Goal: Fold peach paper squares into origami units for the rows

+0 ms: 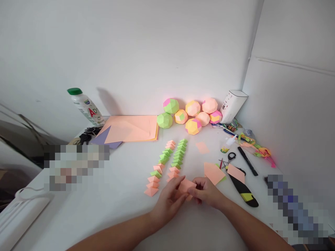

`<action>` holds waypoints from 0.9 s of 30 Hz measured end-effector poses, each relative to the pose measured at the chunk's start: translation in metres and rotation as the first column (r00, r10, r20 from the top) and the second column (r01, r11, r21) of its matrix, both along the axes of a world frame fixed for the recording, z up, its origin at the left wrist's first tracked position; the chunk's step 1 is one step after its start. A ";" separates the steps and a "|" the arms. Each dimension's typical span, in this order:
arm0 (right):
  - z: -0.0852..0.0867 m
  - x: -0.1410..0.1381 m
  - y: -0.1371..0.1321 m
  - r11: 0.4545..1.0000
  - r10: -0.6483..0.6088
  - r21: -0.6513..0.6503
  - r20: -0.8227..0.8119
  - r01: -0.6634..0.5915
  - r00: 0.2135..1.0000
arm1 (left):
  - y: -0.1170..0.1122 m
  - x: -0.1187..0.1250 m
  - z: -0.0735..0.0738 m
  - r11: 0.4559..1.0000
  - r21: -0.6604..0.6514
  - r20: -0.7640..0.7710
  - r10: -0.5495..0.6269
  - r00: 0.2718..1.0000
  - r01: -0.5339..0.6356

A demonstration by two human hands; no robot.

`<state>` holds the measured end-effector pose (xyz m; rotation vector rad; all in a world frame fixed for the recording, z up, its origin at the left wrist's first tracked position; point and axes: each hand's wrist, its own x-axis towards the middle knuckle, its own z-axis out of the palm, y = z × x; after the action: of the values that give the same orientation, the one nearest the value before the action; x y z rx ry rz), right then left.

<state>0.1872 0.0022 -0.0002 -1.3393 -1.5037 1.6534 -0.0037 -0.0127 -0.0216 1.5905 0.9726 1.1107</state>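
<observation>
Between my two hands is a small peach piece of paper (pixel 186 186), partly hidden by the fingers. My left hand (pixel 170 197) grips its left side, thumb below and fingers above. At its right edge, my right hand (pixel 208 191) pinches it with thumb and fingers. Just beyond my hands lie two rows of small folded paper pieces: a left row of peach and green ones (pixel 164 157) and a right row (pixel 179 152), green at the far end and peach nearer me. Flat peach paper squares (pixel 214 172) lie right of my right hand.
Colourful paper balls (pixel 193 126) sit by the wall. A paper stack (pixel 131 129) and white bottle (pixel 87 108) are at back left. On the right are scissors (pixel 231 156), a glue bottle (pixel 227 145), a black marker (pixel 247 161), a black-yellow cutter (pixel 242 190) and a white box (pixel 232 106).
</observation>
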 end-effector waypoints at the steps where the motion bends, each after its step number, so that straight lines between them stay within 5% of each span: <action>1: 0.000 0.000 0.000 1.000 -0.002 0.001 -0.001 0.002 1.000 | 0.001 0.000 0.001 0.998 0.064 -0.010 -0.008 1.000 0.008; 6: 0.005 -0.001 0.001 0.998 -0.016 0.055 -0.066 0.020 0.998 | 0.004 -0.001 0.008 0.978 0.198 -0.039 -0.060 0.997 0.067; 13: 0.015 -0.003 0.000 0.990 -0.039 0.131 -0.118 0.055 0.992 | 0.004 -0.003 0.010 0.997 0.048 0.042 -0.056 0.998 0.054; 19: 0.017 -0.004 -0.002 0.936 -0.088 0.341 -0.019 0.089 0.996 | 0.003 -0.001 0.005 0.998 -0.045 0.027 -0.039 0.999 0.040; 27: 0.026 -0.009 -0.005 0.865 -0.106 0.493 -0.001 0.093 0.994 | 0.003 0.002 0.019 0.954 -0.218 0.048 -0.200 0.979 0.206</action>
<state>0.1786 -0.0031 0.0261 -1.1298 -1.6931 1.0824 -0.0021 -0.0100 -0.0026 1.4538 0.8625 0.8477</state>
